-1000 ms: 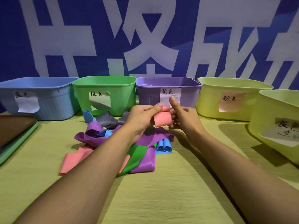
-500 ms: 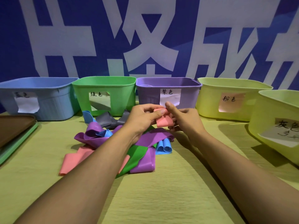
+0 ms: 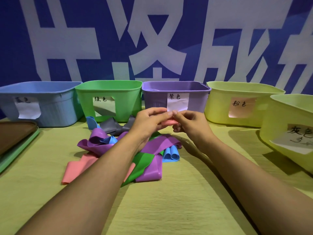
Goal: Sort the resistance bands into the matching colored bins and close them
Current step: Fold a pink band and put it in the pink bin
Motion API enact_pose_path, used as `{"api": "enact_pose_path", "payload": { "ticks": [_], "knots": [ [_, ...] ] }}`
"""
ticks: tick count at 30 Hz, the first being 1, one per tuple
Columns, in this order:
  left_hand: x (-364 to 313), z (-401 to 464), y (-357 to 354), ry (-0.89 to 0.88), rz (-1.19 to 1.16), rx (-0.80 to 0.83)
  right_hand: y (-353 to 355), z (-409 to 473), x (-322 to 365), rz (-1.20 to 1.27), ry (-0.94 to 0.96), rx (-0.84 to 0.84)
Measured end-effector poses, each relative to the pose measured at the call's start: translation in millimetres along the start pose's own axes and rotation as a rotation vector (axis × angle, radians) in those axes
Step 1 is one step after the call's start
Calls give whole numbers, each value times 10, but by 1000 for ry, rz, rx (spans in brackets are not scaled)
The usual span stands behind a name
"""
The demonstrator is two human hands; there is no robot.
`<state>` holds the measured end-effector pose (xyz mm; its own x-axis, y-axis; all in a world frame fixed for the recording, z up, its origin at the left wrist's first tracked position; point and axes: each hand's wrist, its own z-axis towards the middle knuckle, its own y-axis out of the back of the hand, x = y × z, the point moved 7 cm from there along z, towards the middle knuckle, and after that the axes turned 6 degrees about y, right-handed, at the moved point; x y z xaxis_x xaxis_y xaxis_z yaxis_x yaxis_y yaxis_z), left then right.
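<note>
Stuff you can't really make out here

The pink band [image 3: 169,122] is mostly buried between both hands, the grey-label bin [image 3: 288,119] runs off the right edge, and the blue bin [image 3: 50,99] label is smudgy.

Two bare forearms reach into view from the bottom edge, with no sleeves, gloves, watch or jewellery visible on either. The left hand [image 3: 149,121] and right hand [image 3: 191,123] are uncovered, their fingers [image 3: 166,114] ending in short, unpainted nails.

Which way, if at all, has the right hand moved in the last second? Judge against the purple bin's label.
Yes, downward: the right hand had its thumb overlapping the label; it now sits at its lower edge.
</note>
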<state>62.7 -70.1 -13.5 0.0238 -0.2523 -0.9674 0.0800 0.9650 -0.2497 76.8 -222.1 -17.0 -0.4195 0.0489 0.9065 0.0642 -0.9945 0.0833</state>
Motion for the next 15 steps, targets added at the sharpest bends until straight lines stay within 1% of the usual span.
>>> {"api": "enact_pose_path", "payload": {
  "ticks": [5, 8, 12, 15],
  "knots": [
    [24, -11, 45, 50, 127, -69, -57, 0, 51, -2, 57, 37],
    [36, 3, 81, 41, 200, -98, -59, 9, 66, 2, 79, 48],
    [43, 28, 118, 27, 226, -121, -59, 18, 24, -14, 55, 54],
    [53, 46, 130, 37, 205, -115, -77, -8, 28, 27, 26, 68]
  ]
}}
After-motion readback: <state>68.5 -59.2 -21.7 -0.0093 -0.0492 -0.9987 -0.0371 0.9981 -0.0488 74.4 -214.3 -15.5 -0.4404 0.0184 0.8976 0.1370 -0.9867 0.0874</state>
